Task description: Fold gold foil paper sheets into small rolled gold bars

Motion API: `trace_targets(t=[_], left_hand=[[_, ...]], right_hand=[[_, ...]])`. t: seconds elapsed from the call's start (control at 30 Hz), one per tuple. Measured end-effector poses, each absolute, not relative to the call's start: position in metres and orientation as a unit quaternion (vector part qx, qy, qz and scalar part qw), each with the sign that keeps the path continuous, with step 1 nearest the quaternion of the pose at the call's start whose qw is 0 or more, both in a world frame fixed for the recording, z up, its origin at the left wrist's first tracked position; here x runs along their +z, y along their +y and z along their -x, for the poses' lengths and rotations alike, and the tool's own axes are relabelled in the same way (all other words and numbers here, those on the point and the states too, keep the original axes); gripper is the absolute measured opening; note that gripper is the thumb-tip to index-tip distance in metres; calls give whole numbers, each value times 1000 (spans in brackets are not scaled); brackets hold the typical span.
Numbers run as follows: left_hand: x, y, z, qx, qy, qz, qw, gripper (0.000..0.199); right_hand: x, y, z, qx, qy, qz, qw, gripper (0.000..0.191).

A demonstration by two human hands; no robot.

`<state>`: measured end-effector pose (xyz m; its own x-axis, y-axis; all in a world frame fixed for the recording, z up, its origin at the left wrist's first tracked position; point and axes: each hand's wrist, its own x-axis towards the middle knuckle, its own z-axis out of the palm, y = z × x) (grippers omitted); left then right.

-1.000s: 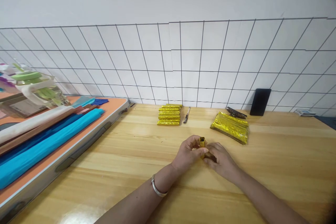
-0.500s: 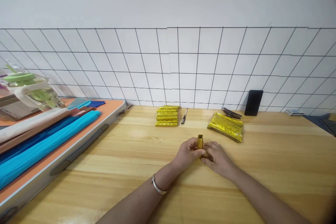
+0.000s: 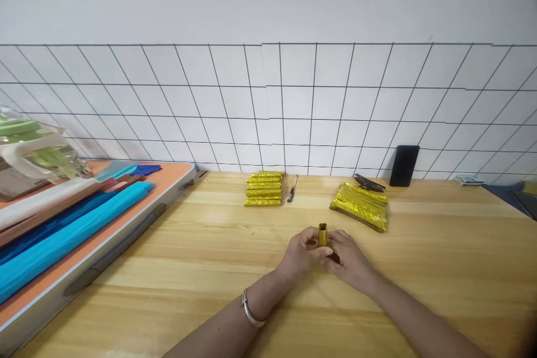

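Note:
Between my two hands a small gold foil square tube (image 3: 323, 235) stands upright, its open end facing up. My left hand (image 3: 302, 251) pinches it from the left, thumb across its near side. From the right, the fingers of my right hand (image 3: 347, 257) close round its lower part, which they partly hide. Beyond my left hand, several gold foil strips or tubes (image 3: 263, 188) lie side by side. A stack of flat gold foil sheets (image 3: 359, 206) rests beyond my right hand.
A pen (image 3: 292, 189) lies beside the gold tubes. A dark hair clip (image 3: 369, 182) and an upright black phone-like slab (image 3: 404, 165) are near the tiled wall. On the left, an orange-topped surface (image 3: 172, 172) bears rolled coloured paper (image 3: 84, 235) and a green-lidded bottle (image 3: 37, 148).
Both hands, still on the gold tube, have shifted slightly down and to the right in view. The camera view has turned a little; the other things lie as before.

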<state>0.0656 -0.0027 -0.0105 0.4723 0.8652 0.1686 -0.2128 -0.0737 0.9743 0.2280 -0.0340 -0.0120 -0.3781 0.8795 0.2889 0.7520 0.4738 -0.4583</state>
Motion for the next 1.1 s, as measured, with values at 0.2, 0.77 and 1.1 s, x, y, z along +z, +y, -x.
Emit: trace_targets(t=[0.2, 0.77, 1.1], left_hand=[[-18, 1, -65, 431, 270, -602, 615, 26], [-6, -2, -57, 439, 281, -633, 573, 28], [-1, -8, -55, 446, 292, -648, 544, 24]], right_hand=[[-13, -33, -228, 123, -819, 497, 261, 16], [-13, -33, -228, 117, -819, 500, 255, 19], [-13, -36, -227, 99, -822, 509, 235, 28]])
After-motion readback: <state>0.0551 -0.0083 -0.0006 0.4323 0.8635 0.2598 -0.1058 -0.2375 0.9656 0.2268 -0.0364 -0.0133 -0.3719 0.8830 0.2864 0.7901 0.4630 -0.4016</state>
